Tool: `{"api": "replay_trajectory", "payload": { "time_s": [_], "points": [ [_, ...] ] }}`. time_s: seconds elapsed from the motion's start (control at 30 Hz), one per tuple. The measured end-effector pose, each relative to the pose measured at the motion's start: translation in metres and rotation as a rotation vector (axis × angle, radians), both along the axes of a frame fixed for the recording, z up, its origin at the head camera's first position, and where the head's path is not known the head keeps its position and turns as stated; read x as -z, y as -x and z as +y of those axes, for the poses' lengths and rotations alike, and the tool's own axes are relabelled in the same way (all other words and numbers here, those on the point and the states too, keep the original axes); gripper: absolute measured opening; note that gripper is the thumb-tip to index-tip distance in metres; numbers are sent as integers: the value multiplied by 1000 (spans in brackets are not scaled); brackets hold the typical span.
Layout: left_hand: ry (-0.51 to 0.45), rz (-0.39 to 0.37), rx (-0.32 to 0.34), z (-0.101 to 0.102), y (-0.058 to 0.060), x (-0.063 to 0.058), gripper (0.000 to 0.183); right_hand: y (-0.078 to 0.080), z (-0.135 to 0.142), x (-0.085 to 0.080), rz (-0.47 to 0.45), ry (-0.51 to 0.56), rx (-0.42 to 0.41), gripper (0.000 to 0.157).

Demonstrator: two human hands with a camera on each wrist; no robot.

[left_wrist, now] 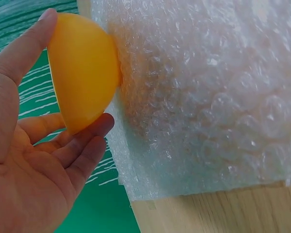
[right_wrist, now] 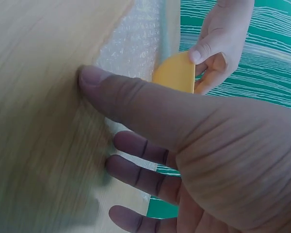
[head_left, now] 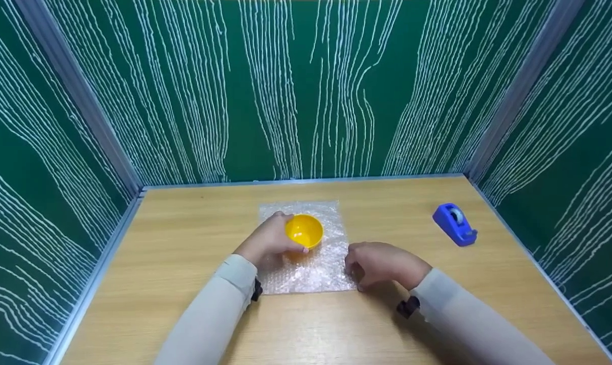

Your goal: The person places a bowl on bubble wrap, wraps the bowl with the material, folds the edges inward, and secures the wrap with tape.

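A small yellow bowl (head_left: 304, 230) sits mouth up on a sheet of clear bubble wrap (head_left: 318, 278) at the middle of the table. My left hand (head_left: 271, 236) holds the bowl from its left side, thumb at the rim and fingers against the outer wall. The bowl's curved underside (left_wrist: 87, 73) meets the wrap in the left wrist view. At the sheet's right edge, near its front corner, is my right hand (head_left: 382, 261). Its thumb (right_wrist: 131, 94) and fingers stand apart in the right wrist view, with the thumb tip down by the wrap's edge and nothing gripped between them.
A blue tape dispenser (head_left: 455, 224) with a roll in it stands at the right of the wooden table (head_left: 194, 253). Green panels (head_left: 265, 101) with white wavy lines enclose the back and both sides. Grey posts (head_left: 508, 101) rise at the back corners.
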State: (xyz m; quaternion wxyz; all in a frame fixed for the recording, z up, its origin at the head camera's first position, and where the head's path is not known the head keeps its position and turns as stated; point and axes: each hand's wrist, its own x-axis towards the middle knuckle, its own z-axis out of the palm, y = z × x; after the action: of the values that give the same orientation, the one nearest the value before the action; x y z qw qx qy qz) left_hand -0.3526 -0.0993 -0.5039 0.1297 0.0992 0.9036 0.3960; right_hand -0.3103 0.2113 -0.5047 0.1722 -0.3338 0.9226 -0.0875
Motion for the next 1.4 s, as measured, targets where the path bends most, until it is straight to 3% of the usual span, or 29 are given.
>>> {"api": "replay_trajectory", "payload": {
  "time_s": [0.2, 0.37, 0.73, 0.97, 1.17, 1.4],
  "points": [
    [0, -27, -17, 0, -2, -1, 94, -2, -1, 2, -17, 10, 28, 33],
    [2, -42, -30, -1, -3, -1, 98, -2, 0, 3, 14, 35, 6, 26],
    [7, 36, 24, -1, -1, 3, 101, 1, 0, -2, 183, 108, -111, 17],
    [11, 31, 3, -1, 0, 4, 109, 3, 0, -8, 143, 170, -12, 24],
    [12, 33, -4, -1, 0, 3, 109, 6, -1, -11, 199, 218, -22, 20],
    [-7, 2, -31, -1, -1, 3, 105, 10, -8, -14, 261, 262, 50, 24]
  ]
}}
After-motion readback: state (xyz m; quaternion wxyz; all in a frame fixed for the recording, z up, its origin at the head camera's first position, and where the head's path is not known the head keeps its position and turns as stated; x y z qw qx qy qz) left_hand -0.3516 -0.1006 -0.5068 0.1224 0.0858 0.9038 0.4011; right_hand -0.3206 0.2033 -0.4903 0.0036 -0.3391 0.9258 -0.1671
